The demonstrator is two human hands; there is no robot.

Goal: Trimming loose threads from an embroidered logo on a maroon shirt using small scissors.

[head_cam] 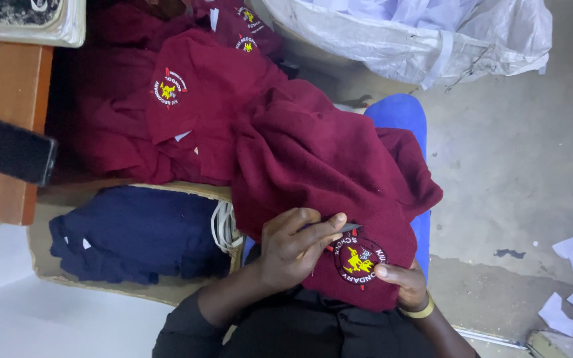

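- I see the maroon sweater (326,166) draped over my lap, badge (359,260) up.
- Left hand (296,246) pinches a small dark tool (349,227) at the badge edge.
- Right hand (402,282) clamps the sweater beside the badge, keeping it taut.

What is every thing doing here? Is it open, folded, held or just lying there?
Maroon sweater: crumpled, draped over the lap, badge up.
Left hand: pinching a small dark tool at the badge.
Right hand: pressing the sweater's edge beside the badge.
Maroon pile: heaped loosely.
Navy garment: lying in an open cardboard box.
White sack: open, filled.
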